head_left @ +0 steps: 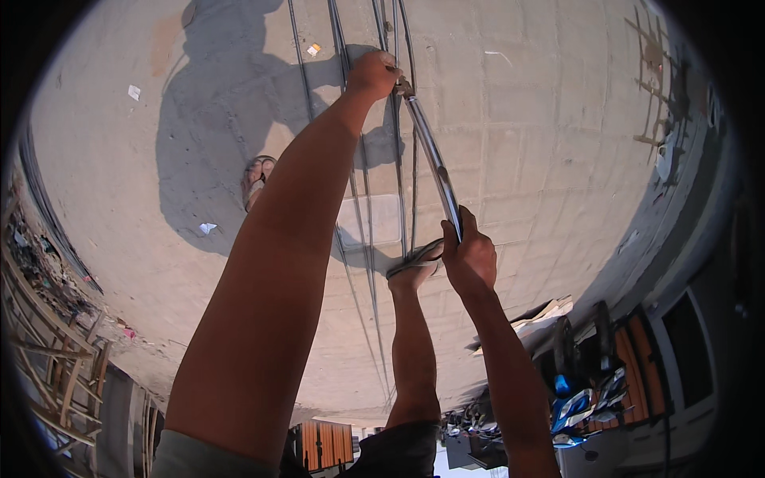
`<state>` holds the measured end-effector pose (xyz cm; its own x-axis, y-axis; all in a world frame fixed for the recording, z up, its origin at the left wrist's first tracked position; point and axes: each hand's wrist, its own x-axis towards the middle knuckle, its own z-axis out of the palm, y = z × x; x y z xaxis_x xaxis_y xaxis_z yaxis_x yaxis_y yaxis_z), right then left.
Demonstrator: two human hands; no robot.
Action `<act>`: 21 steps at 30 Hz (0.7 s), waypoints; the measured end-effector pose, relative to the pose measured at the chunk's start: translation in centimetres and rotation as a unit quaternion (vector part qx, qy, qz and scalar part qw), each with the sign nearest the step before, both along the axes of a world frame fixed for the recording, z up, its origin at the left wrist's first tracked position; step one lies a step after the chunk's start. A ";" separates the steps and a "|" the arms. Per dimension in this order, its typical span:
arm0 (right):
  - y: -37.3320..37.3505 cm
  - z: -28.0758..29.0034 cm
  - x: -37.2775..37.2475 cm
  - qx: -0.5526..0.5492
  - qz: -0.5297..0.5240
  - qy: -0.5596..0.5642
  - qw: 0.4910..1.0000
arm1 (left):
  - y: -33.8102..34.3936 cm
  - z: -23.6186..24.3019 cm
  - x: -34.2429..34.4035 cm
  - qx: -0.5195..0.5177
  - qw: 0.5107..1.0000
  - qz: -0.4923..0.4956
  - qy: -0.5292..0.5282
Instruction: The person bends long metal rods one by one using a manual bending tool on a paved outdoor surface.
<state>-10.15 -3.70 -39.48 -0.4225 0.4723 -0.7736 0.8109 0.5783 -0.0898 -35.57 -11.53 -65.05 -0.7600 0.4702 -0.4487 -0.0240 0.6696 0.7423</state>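
Long thin steel rods [369,215] run along the paved ground, from the far edge toward my feet. My left hand [372,73] is closed on a steel rod at the far end of my reach; its grip is partly hidden by the fingers. Right beside those fingers is the small jaw-like head [405,86] of a long-handled tool. A shiny metal tube [430,147] forms its handle, slanting back toward me on the right. Around the near end of this tube my right hand [470,253] is wrapped. My sandalled foot [416,263] rests across or beside the rods.
Another sandalled foot [256,179] shows left of my left arm. Scraps of paper [134,92] lie on the paving. Wooden frames [60,374] stand at the lower left. Parked motorcycles [578,406] are at the lower right, and a stick lattice [653,72] lies at the far right.
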 end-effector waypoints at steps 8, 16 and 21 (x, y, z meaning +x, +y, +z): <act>-0.6 -1.3 1.5 0.019 0.007 0.023 1.000 | 0.5 0.7 0.4 -0.017 1.000 -0.004 0.000; -0.7 0.0 0.7 -0.007 -0.047 0.042 0.998 | 1.1 0.7 0.9 -0.009 0.999 0.020 -0.041; 0.8 3.0 -4.3 -0.218 -0.252 0.046 0.942 | 0.5 -1.1 0.4 -0.064 0.998 -0.008 0.015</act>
<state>-14.47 -2.86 -36.49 -0.3048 0.2768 -0.9113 0.9496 0.0142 -0.3132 -35.15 -11.02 -66.16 -0.7666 0.4225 -0.4836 0.0081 0.7595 0.6505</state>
